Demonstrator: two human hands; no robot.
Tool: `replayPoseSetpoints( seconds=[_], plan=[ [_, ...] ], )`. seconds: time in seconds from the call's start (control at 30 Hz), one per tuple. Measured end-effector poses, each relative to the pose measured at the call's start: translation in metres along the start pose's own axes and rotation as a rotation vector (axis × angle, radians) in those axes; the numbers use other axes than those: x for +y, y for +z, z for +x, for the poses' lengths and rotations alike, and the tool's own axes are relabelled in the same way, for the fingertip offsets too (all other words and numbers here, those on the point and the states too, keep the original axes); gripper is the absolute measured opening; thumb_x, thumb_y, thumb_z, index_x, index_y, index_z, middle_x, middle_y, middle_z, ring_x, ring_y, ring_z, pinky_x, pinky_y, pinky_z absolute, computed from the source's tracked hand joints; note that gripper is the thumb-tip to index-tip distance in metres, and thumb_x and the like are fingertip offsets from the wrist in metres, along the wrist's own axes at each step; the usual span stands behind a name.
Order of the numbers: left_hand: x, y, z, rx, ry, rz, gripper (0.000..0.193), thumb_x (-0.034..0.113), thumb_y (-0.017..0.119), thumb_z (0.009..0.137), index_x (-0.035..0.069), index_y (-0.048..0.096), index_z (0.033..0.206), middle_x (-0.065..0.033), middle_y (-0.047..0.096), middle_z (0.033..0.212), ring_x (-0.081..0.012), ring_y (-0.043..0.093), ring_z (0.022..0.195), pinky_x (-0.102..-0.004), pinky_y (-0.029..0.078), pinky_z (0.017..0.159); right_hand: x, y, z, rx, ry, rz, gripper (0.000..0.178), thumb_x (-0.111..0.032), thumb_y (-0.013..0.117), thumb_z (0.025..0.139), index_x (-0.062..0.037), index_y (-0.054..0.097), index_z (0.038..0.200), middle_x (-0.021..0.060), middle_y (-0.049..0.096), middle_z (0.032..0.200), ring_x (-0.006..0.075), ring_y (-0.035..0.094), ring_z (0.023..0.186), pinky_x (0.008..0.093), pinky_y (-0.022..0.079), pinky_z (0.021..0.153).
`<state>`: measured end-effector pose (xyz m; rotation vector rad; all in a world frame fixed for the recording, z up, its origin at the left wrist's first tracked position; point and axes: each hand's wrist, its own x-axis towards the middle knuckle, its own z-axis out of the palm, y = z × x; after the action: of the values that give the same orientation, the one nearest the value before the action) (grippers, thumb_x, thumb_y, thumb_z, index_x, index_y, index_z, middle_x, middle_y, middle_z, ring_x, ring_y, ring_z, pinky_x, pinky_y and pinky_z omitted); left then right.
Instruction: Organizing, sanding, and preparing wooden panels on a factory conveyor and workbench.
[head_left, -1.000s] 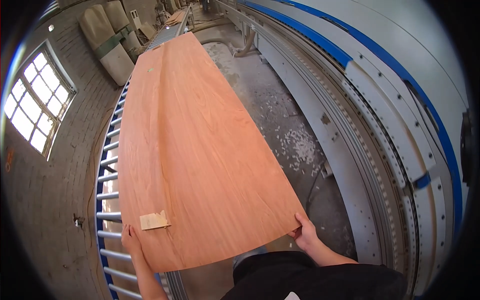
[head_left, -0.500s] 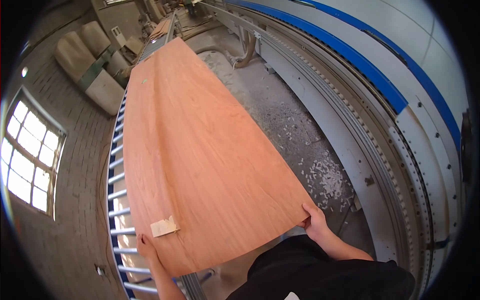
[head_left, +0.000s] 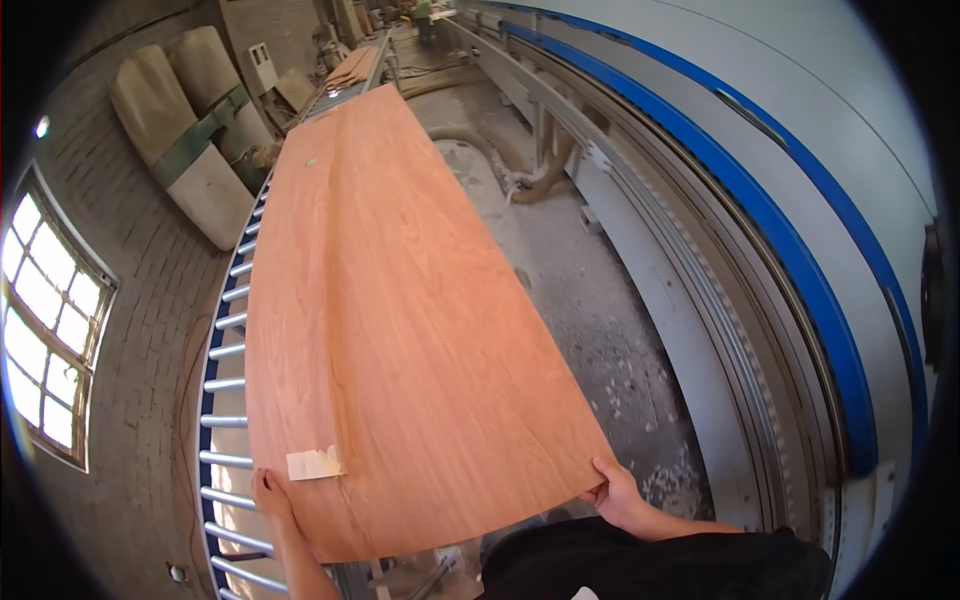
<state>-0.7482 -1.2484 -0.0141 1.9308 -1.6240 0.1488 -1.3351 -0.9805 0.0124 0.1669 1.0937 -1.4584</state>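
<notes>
Farther toward twelve now, my panel [head_left: 430, 330] seems mid-push along rollers [head_left: 226, 421] — left hand [head_left: 272, 496] gripping its edge at seven, right hand [head_left: 620, 497] at four — needing steady pressure next.

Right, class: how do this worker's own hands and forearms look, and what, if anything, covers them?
The left hand and right hand are gloveless, with no ring or watch visible. The visible forearms show no sleeves. The black garment bears a white patch.
</notes>
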Motion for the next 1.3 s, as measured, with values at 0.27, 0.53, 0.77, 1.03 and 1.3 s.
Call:
replayPoseSetpoints(
  seconds=[0.27, 0.53, 0.77, 1.03, 1.3],
  plan=[
    [0.149, 0.175, 0.203, -0.001, 0.013, -0.08, 0.019, 0.011, 0.051, 0.092, -0.002, 0.062, 0.098, -0.02, 0.063, 0.104, -0.0385, 0.057, 0.101, -0.0429, 0.046, 0.089, -0.134, 0.149, 0.225, 0.113, -0.166, 0.058, 0.037, -0.028, 0.06, 0.089, -0.0115, 0.053, 0.122, 0.005, 0.063, 0.113, 0.0212, 0.063, 0.1, 0.0409, 0.055, 0.078],
    [0.256, 0.341, 0.424, -0.043, 0.071, 0.005, 0.03, 0.016, 0.049, 0.095, -0.004, 0.064, 0.112, -0.0208, 0.062, 0.116, -0.0365, 0.057, 0.108, -0.0399, 0.045, 0.097, -0.269, 0.298, 0.447, 0.106, -0.314, 0.059, 0.042, -0.026, 0.061, 0.089, -0.0101, 0.05, 0.126, 0.0053, 0.059, 0.118, 0.023, 0.059, 0.107, 0.0448, 0.051, 0.083],
    [0.333, 0.479, 0.604, -0.058, 0.057, 0.072, 0.03, 0.017, 0.05, 0.094, -0.004, 0.064, 0.111, -0.0212, 0.061, 0.119, -0.0361, 0.056, 0.114, -0.0403, 0.043, 0.101, -0.378, 0.421, 0.626, 0.116, -0.225, 0.114, 0.035, -0.024, 0.06, 0.091, -0.0115, 0.051, 0.124, 0.0026, 0.062, 0.112, 0.0185, 0.062, 0.1, 0.0387, 0.053, 0.08],
    [0.453, 0.616, 0.802, -0.103, -0.032, 0.011, 0.036, 0.022, 0.05, 0.095, -0.006, 0.06, 0.115, -0.0234, 0.059, 0.12, -0.039, 0.053, 0.115, -0.0414, 0.041, 0.102, -0.501, 0.562, 0.815, 0.115, -0.142, 0.074, 0.035, -0.025, 0.059, 0.092, -0.0124, 0.051, 0.124, 0.0021, 0.062, 0.113, 0.0186, 0.061, 0.1, 0.0388, 0.051, 0.081],
    [0.574, 0.755, 0.983, -0.185, -0.057, 0.072, 0.039, 0.022, 0.057, 0.09, -0.005, 0.057, 0.119, -0.023, 0.053, 0.127, -0.0394, 0.047, 0.121, -0.044, 0.037, 0.104, -0.624, 0.698, 1.011, 0.158, -0.189, 0.061, 0.042, -0.026, 0.059, 0.09, -0.0141, 0.048, 0.128, 0.0046, 0.059, 0.121, 0.0219, 0.057, 0.109, 0.0439, 0.048, 0.087]
  ],
)
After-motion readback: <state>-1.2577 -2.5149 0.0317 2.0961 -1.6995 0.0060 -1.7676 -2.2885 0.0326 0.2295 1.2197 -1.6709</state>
